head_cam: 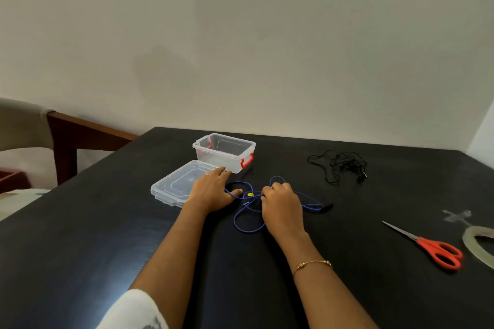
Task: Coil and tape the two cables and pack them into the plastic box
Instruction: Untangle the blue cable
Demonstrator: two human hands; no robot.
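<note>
A blue cable (242, 222) lies in loose loops on the black table (80, 235), with a small yellow tag near its middle. My right hand (282, 205) is closed, pinching the blue cable near that tag. My left hand (213, 191) rests flat on the table with fingers spread, its thumb touching a blue loop. A black cable (338, 164) sits tangled farther right. The clear plastic box (224, 152) with red latches stands open behind my hands. Its clear lid (173, 184) lies flat beside it, partly under my left hand.
Red-handled scissors (430, 247) lie at the right. A roll of clear tape (475, 244) sits by the right edge, with a torn strip of tape (455, 216) stuck to the table behind it. A wooden chair (64, 136) stands at the left.
</note>
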